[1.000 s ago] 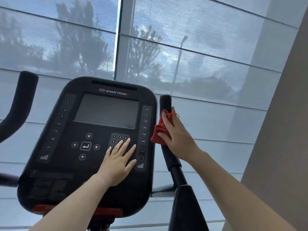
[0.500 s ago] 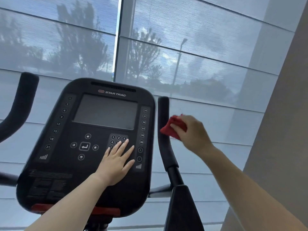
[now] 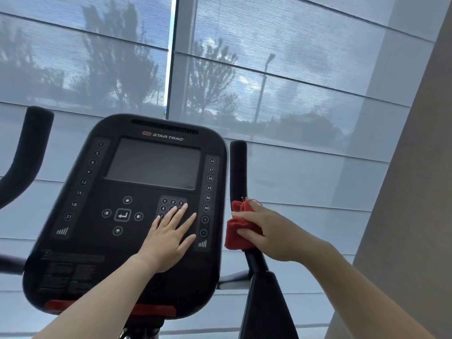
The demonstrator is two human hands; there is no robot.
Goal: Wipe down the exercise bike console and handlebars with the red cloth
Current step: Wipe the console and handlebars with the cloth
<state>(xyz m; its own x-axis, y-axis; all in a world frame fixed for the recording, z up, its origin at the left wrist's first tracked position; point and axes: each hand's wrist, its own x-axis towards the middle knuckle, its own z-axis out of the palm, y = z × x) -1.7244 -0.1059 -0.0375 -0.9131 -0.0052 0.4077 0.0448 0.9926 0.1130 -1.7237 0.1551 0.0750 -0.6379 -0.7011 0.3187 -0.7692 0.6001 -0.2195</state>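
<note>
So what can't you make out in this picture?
Head view only:
- Keypad: most keys covered by the left hand.
- Right handlebar: middle hidden under the cloth and right hand.
- Left handlebar: cut off by the left edge.
- Console small print: too blurred to read.

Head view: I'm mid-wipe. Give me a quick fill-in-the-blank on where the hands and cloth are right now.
1. The right hand holds the ____ cloth against the right handlebar.
2. Above the screen of the console, the print reads STAR ____.
3. The left hand lies flat on the console's number keys, and the left handlebar has ____ hand on it.

Missing words: red; TRAC; no.
</note>
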